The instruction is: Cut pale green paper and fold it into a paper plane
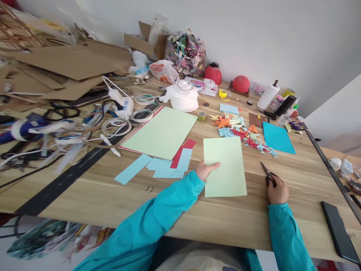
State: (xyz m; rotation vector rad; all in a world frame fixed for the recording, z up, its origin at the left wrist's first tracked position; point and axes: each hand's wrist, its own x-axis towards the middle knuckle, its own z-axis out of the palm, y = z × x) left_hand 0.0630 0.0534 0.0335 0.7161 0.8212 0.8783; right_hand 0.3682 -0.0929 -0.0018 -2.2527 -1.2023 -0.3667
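A pale green paper sheet [225, 165] lies flat on the wooden table [113, 195] in front of me. My left hand [205, 169] rests on its left edge, thumb stretched over the paper, fingers tucked under or beside it. My right hand [278, 190] is closed round the handles of small black scissors [267, 174], whose blades point up and away, just right of the sheet. Both arms wear teal sleeves.
A larger green sheet [160, 132] and light blue and red paper strips [166, 163] lie to the left. Folded paper stars [242, 131] and a blue sheet [278, 138] sit behind. A phone [338, 231] is at right; tape rolls, cables and cardboard crowd the left.
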